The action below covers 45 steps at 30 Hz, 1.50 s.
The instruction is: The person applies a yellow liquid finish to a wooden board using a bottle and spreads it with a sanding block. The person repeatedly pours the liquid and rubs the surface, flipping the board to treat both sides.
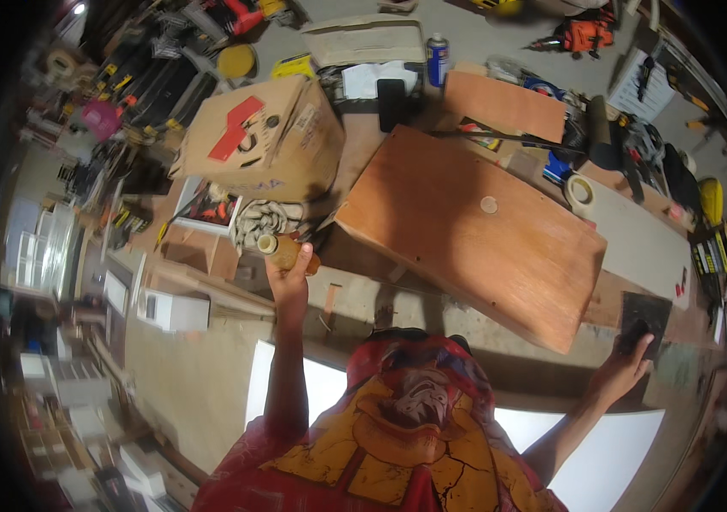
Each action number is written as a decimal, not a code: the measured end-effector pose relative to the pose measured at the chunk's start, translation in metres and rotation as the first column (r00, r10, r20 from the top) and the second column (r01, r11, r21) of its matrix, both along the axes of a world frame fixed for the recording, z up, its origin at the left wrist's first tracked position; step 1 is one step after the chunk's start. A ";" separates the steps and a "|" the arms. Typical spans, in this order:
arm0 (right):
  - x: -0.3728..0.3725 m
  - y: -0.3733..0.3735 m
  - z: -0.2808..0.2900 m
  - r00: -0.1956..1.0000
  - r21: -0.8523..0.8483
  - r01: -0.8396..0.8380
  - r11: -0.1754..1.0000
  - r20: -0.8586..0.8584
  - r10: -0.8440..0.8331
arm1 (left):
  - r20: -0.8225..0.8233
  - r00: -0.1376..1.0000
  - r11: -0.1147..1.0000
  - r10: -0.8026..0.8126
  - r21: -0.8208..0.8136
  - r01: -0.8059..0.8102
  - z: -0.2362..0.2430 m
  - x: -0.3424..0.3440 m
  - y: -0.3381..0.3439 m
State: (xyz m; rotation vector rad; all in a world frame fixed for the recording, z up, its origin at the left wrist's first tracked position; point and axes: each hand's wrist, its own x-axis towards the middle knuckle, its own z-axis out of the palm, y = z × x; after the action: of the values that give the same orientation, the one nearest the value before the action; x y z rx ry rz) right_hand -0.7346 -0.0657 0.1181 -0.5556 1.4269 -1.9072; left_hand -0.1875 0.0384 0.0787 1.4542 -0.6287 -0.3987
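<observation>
a wooden board [474,235] is laid tilted across the desk [636,247], with a small round plug at its middle. a cardboard box [261,136] is stood close by its left corner. a dark sanding sheet [645,317] beyond the board's lower right edge is pressed under the right hand [628,363], fingers spread. a small tan bottle [285,252] is gripped by the left hand [289,277] between box and board.

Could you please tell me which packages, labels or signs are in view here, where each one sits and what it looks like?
Cardboard box: upper left on the bench, brown, with a red label patch on top.
Spray can: top centre, upright, blue and white.
Picture card: below the box, flat, white-bordered, dark and orange.
Paper sheet: upper right, white, tilted.
Small carton: left, white.
</observation>
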 end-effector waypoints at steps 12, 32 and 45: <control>0.066 0.030 -0.184 0.824 -0.028 0.415 0.909 0.434 -0.363 | 0.540 0.695 0.876 -0.474 0.371 0.310 -0.149 0.119 -0.150; 0.073 -0.001 -0.163 0.863 0.040 0.210 0.977 0.462 -0.204 | 0.075 0.840 0.780 -0.538 0.423 0.461 -0.114 -0.048 -0.135; 0.074 0.004 -0.155 0.859 0.097 0.508 0.856 0.017 -0.512 | 0.062 0.866 0.816 -0.496 0.373 0.441 -0.126 -0.021 -0.149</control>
State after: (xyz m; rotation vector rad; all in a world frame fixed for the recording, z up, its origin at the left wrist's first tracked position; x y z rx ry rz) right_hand -0.6604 -0.0621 -0.0368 -0.0843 1.7480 -2.2236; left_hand -0.2087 -0.1108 -0.0473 1.6702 -1.0999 -0.8238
